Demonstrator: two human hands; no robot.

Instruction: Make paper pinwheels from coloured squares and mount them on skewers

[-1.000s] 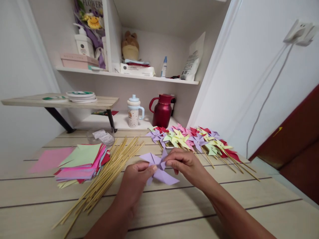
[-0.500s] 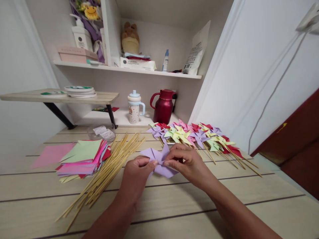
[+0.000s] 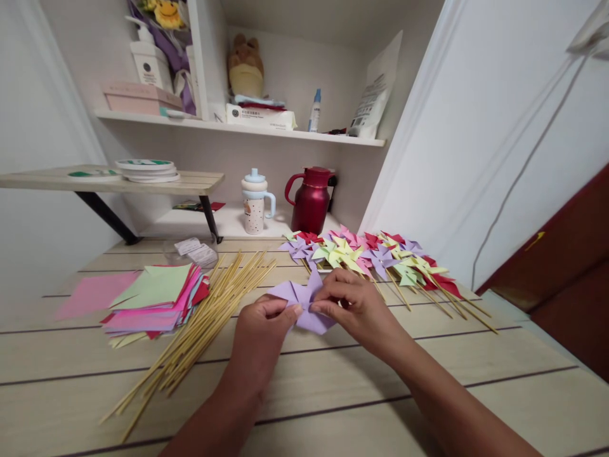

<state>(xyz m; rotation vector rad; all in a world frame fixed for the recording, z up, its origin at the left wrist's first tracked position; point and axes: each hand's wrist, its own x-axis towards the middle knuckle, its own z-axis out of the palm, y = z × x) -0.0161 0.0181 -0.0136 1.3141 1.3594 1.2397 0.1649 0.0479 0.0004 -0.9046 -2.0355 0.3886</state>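
A purple paper pinwheel (image 3: pixel 311 322), its blades folded in toward the centre, is held just above the table between both hands. My left hand (image 3: pixel 265 322) pinches its left side, thumb on top near the middle. With thumb and fingertips, my right hand (image 3: pixel 349 303) grips the pinwheel's right side close to the centre; whether a small pin is in those fingers I cannot make out. Left of my hands lies a bundle of thin wooden sticks (image 3: pixel 204 324). Beyond my right hand, finished pinwheels on sticks (image 3: pixel 349 254) lie in a colourful heap.
A stack of coloured paper squares (image 3: pixel 152 289) lies at the left, with a clear plastic container (image 3: pixel 190 251) behind it. A speckled cup (image 3: pixel 254 206) and a red jug (image 3: pixel 310 203) stand at the back. A small raised shelf (image 3: pixel 190 183) overhangs the table's left rear.
The view has shifted slightly. Both hands keep their pinch on the purple pinwheel, whose lower blade now looks a little more folded in.
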